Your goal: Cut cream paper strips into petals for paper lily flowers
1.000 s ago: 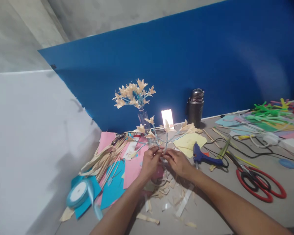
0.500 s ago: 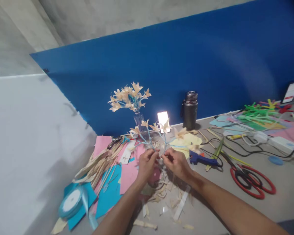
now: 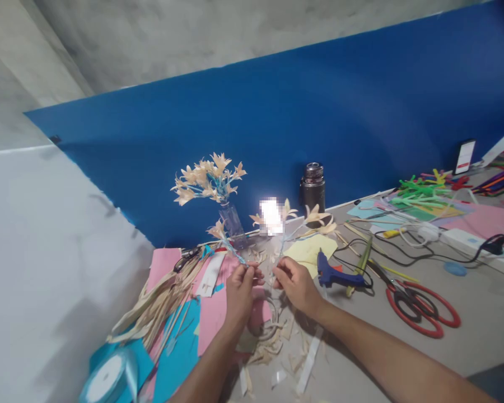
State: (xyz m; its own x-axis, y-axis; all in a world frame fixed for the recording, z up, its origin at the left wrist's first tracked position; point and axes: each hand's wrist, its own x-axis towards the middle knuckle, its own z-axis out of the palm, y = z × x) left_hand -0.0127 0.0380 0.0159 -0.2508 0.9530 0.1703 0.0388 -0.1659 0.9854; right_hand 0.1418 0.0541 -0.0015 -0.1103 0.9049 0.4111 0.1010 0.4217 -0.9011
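Note:
My left hand [image 3: 240, 291] is closed on a blue-wrapped flower stem [image 3: 232, 248] that tilts up to the left and bears a pale cream bloom [image 3: 218, 229]. Beside it, my right hand [image 3: 297, 281] pinches a light-blue flower stem [image 3: 283, 243], which branches upward to several cream blooms [image 3: 316, 215]. A small gap separates the two hands. Behind them stands a clear bottle [image 3: 232, 221] holding a bouquet of similar cream flowers [image 3: 208, 179]. Below the hands lie pale scraps [image 3: 269, 351] and a loop of cord-like material [image 3: 273, 324].
Right of my hands lie a blue glue gun [image 3: 340, 275] and red-handled scissors [image 3: 424, 305]. A dark flask [image 3: 313, 187] stands by the blue panel [image 3: 277, 123]. Left are dried strips [image 3: 151, 313], pink paper [image 3: 212, 313] and a ribbon roll [image 3: 107, 380]. Cables [image 3: 403, 257] cross the right side.
My hands have moved slightly apart, and the flower stems that were bunched close together now split between them. The left stem leans further left. The view has shifted rightward.

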